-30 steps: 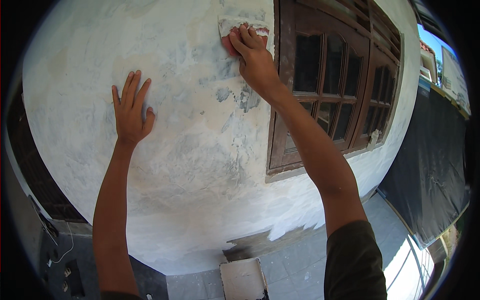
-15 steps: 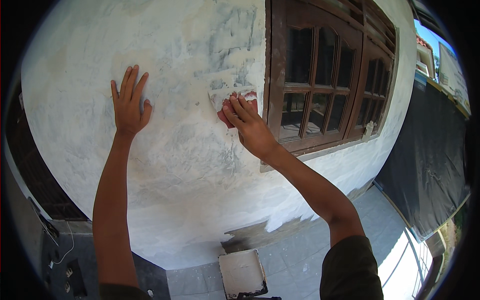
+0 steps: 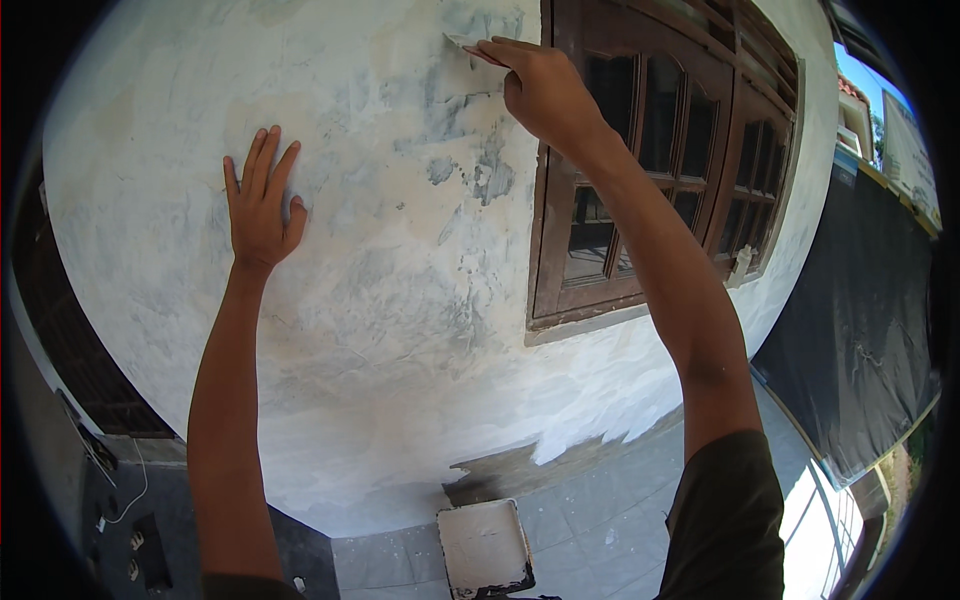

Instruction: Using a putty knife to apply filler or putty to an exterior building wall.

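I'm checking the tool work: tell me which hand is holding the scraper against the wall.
The right hand, raised beside the brown window frame, pinches the flat scraper against the wall. The left hand holds nothing; it lies flat, fingers spread, lower on the plaster.

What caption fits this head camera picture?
Left hand flat on a white plastered wall; right hand presses a scraper beside a brown window.

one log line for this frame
left hand: flat on wall | right hand: presses scraper beside window | tray: on floor
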Motion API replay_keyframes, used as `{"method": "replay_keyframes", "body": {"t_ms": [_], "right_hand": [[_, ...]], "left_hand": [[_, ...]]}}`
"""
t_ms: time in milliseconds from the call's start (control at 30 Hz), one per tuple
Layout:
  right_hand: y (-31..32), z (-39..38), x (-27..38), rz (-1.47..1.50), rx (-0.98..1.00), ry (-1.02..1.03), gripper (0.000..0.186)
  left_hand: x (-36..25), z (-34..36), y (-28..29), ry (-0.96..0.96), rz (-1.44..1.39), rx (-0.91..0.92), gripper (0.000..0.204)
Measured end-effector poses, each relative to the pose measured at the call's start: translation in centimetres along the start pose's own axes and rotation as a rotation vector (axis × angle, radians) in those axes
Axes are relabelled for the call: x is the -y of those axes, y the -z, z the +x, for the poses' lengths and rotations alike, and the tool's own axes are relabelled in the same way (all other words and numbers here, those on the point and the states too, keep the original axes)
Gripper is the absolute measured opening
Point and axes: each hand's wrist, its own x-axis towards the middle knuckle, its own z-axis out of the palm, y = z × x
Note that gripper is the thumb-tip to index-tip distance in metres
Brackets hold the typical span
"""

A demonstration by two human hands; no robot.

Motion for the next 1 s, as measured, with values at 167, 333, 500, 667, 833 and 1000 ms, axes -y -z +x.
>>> {"method": "replay_keyframes", "body": {"t_ms": [167, 333, 500, 667, 833, 1000], "right_hand": [[-9.7, -7.7, -0.3, -0.158, -0.171, 0.163, 0.059], [-11.7, -14.5, 2.7, -0.093, -0.082, 0.104, 0.065], [-11.5, -19.2, 4.5, -0.048, 0.027, 0.05, 0.069], [-8.5, -20.7, 7.5, 0.114, 0.08, -0.011, 0.063], [-7.6, -13.3, 4.7, 0.013, -0.165, -0.049, 0.065], [-13.4, -18.0, 4.3, -0.009, -0.095, -0.078, 0.07]], "left_hand": [[0.4, -0.2, -0.1, -0.012, 0.017, 0.001, 0.072], [0.2, 0.1, -0.1, -0.005, 0.019, -0.008, 0.072], [0.0, 0.1, -0.5, -0.007, 0.028, -0.004, 0.072], [0.8, -0.5, 0.0, -0.009, 0.041, -0.001, 0.072], [0.4, 0.1, -0.4, -0.021, 0.03, -0.018, 0.071], [0.4, -0.1, -0.5, -0.021, 0.034, -0.011, 0.071]]}}
